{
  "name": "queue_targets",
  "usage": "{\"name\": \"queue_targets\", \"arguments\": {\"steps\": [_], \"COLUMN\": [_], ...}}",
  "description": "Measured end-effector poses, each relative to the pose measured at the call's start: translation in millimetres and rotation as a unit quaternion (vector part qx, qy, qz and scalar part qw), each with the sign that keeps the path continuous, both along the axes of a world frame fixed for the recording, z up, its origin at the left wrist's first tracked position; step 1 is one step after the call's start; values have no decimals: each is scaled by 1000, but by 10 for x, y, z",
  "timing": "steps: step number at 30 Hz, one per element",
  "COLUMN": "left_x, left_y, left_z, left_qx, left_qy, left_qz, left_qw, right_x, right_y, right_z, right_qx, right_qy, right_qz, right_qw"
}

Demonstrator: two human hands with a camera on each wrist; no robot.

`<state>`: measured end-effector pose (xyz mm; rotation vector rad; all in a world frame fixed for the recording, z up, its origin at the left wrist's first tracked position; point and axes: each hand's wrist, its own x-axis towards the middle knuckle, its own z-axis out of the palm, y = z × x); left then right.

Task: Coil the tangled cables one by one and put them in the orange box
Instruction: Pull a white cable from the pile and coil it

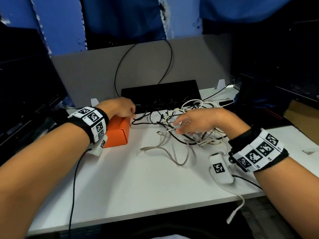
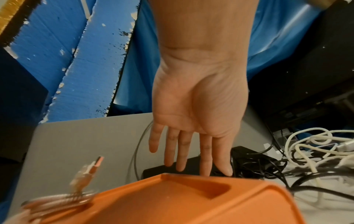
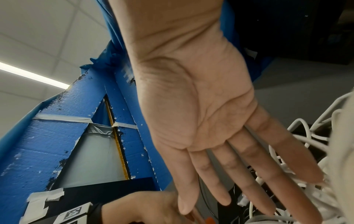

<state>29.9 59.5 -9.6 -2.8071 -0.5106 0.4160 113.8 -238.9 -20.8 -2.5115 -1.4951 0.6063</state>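
Both hands open above the tangled cables.

Left hand (image 2: 195,109), fingers straight and together, hovers over the orange box (image 1: 117,133) near the worktop's left edge. Right hand (image 1: 198,121), fingers spread, hangs over the tangled cables (image 1: 183,123) at centre-rear.

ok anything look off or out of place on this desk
Yes. One white cable with a plug end hangs off the front edge of the white desk, apart from the tangled pile of black and white cables. In the left wrist view, a coiled cable's USB plug sticks up above the orange box.
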Motion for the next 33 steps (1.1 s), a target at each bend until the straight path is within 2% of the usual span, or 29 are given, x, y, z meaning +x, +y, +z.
{"name": "queue_targets", "arguments": {"steps": [4,8,10,12,14,17,19,21,24,26,28,29,31,33], "left_x": [92,89,108,149,191,147,48,-119,-442,-657,-837,-911,-1008,-1059], "left_y": [-322,-937,-1151,-1240,-1219,-1127,-1109,-1144,-1195,-1213,-1254,-1268,-1284,-1273], "left_z": [-25,-173,-321,-431,-454,-301,-140,23,166,182,160,141,104,96], "left_qx": [-48,-186,-160,-87,-60,-137,-220,-305,-359,-397,-444,-460,-473,-465], "left_qy": [-10,73,100,88,41,-64,-155,-238,-324,-363,-390,-403,-431,-453], "left_qz": [-41,-59,-73,-102,-122,-138,-146,-153,-171,-172,-164,-158,-141,-122], "left_qw": [998,978,979,987,990,979,952,909,858,825,790,775,756,751], "right_x": [18,37,38,31,54,110,139,137,154,144,78,8,-133,-253], "right_y": [24,10,17,18,14,31,71,98,96,59,28,21,37,44], "right_z": [-15,-39,-51,-44,-53,-108,-148,-155,-121,-88,-46,-13,49,102], "right_qx": [-4,-27,-30,-18,-1,37,107,186,240,242,248,253,268,267], "right_qy": [-9,-58,-77,-87,-86,-61,-42,-52,-68,-19,101,168,304,383], "right_qz": [6,3,11,16,15,20,15,-9,-17,-9,12,34,91,132], "right_qw": [1000,998,997,996,996,997,993,981,968,970,963,952,910,874]}}
